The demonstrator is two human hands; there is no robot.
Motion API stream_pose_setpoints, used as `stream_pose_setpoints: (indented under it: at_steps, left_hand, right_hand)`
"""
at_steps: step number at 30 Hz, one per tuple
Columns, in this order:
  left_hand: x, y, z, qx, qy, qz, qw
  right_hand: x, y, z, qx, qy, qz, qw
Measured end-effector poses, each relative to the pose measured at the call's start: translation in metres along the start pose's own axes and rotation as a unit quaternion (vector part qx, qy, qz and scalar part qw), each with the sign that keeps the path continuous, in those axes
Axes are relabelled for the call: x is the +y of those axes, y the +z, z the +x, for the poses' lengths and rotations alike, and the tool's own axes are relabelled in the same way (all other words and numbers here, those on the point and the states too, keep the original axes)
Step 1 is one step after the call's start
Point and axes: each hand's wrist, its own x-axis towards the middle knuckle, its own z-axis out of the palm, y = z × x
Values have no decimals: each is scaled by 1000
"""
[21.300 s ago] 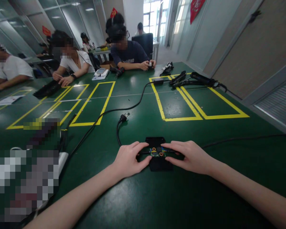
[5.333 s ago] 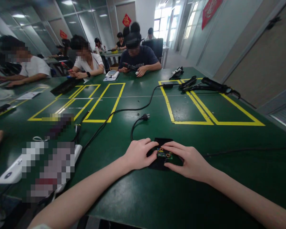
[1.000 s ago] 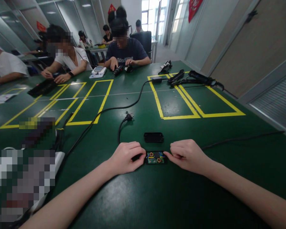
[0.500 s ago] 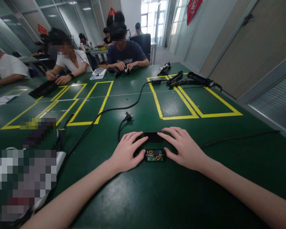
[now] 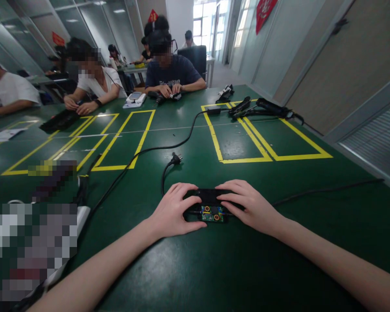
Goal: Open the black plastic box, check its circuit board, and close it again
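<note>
A black case half (image 5: pixel 213 213) lies open on the green table (image 5: pixel 195 268) in front of me, showing a green circuit board with orange rings. A black lid (image 5: pixel 209 196) rests just behind it, tilted over its far edge. My left hand (image 5: pixel 173 211) grips the lid's left end, thumb under and fingers curled on top. My right hand (image 5: pixel 248 205) holds the lid's right end the same way. A black cord runs from the case past my left hand to a plug (image 5: pixel 175 159).
Yellow tape rectangles (image 5: pixel 243 143) mark the table ahead. A long black cable (image 5: pixel 156 149) crosses the middle. Black tools (image 5: pixel 263 107) lie at the far right. A white power strip (image 5: pixel 79 216) sits left. Several people work along the far and left sides.
Both hands reached forward to the black lid lying apart behind the open case, took it by its ends and pulled it back against the case.
</note>
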Motion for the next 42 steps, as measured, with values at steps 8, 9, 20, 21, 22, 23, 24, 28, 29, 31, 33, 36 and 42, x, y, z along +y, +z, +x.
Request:
stream_pose_setpoints:
  at_steps: [8, 9, 20, 21, 22, 23, 24, 28, 29, 31, 33, 36, 42]
  left_hand:
    - [2, 0, -2, 2, 2, -6, 1000]
    - [2, 0, -2, 0, 2, -7, 1000]
    - [2, -1, -2, -5, 28, 3, 1000]
    - [2, -1, -2, -4, 32, 7, 999]
    - [2, -1, -2, -2, 35, 11, 999]
    - [2, 0, -2, -2, 37, 13, 999]
    - [2, 0, -3, -3, 38, 16, 999]
    - [2, 1, -3, -13, 38, 13, 999]
    - [1, 2, -3, -11, 41, 10, 999]
    - [1, 2, -3, -7, 46, 5, 999]
    - [2, 2, -2, 0, 42, -6, 999]
    - [4, 2, -2, 0, 9, -48, 999]
    - [9, 6, -1, 14, 46, -43, 998]
  right_hand:
    - [-5, 0, -1, 9, 25, 98, 995]
    - [-5, -1, -1, 6, 31, 100, 994]
    - [-5, -2, -1, -2, 22, 83, 996]
    - [-5, -2, -1, 2, 21, 89, 996]
    - [-6, -2, 0, 7, 20, 97, 995]
    - [-6, -2, 0, 12, 17, 107, 994]
    - [-6, -1, 0, 15, 16, 118, 993]
    - [-6, -1, 0, 10, 14, 150, 989]
    - [-6, -2, 1, 6, 15, 154, 988]
    - [-7, -4, 3, 3, 13, 162, 987]
    - [-8, -8, 5, 1, 9, 176, 984]
    - [-10, -15, 7, -25, 14, 197, 980]
    - [-20, -21, 9, -48, -47, 201, 977]
